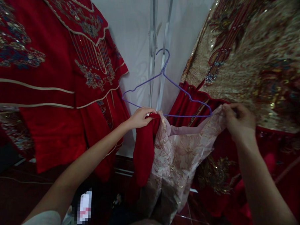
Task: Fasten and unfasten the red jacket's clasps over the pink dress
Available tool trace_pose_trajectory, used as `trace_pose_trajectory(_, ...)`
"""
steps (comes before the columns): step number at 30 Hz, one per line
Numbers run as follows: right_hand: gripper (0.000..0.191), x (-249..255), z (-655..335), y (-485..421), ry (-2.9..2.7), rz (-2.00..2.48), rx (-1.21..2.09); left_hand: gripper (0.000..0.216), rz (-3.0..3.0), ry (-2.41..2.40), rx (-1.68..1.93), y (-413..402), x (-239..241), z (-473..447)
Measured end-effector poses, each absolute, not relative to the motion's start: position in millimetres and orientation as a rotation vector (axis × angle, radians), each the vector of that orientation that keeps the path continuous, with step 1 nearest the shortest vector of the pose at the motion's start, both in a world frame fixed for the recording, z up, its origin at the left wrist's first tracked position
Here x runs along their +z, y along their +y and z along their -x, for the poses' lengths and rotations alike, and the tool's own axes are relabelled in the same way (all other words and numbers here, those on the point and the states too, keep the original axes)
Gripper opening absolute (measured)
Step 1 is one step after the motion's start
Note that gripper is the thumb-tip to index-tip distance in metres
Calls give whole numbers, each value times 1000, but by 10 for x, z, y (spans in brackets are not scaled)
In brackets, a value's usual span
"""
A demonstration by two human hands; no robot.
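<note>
A pale pink dress (185, 150) with a floral pattern hangs between my hands, its top edge spread below a purple hanger (164, 71). My right hand (239, 121) pinches the dress's upper right corner between thumb and fingers, just past the hanger's right end. Over by the hanger's lower bar, my left hand (143, 117) is closed on the bunched red cloth (144, 152) beside the dress's left edge. Its fingertips are partly hidden, so whether they also grip the dress is unclear. The hanger's hook is up against a metal upright.
Red embroidered garments (92, 73) with white piping hang at the left. At the right hangs a gold sequined garment (241, 80) with red fabric below. Metal rails (152, 36) run down the pale wall (129, 25). A dark red tiled floor (192, 214) shows underneath.
</note>
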State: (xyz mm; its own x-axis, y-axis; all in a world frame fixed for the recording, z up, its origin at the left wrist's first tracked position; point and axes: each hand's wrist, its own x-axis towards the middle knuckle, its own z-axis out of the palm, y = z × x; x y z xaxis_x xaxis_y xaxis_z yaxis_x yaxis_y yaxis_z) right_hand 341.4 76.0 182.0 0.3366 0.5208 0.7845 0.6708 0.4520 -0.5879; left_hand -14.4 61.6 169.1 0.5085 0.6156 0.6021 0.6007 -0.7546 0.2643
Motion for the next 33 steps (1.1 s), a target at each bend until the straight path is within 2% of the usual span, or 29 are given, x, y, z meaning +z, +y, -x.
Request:
trace_pose_trajectory(6,22,1986,-3176,791,-1405,1150,-125,19,-2685,1010,1097,613,1700,94)
trace_pose_trajectory(15,15,2012,-3352,730,-1262,1236,-263,15,-2708,1082,1106,621,1712,236)
trace_pose_trajectory(22,15,2147,-3126,688,-1396,1187,-300,15,-2690,1018,1111,666,1691,155)
trace_pose_trajectory(27,18,2279,-3002,872,-1477,1247,-398,14,-2649,934,1159,660,1668,84)
trace_pose_trajectory(33,20,2209,-3169,1073,-1416,1313,-434,12,-2631,883,1169,652,1644,124)
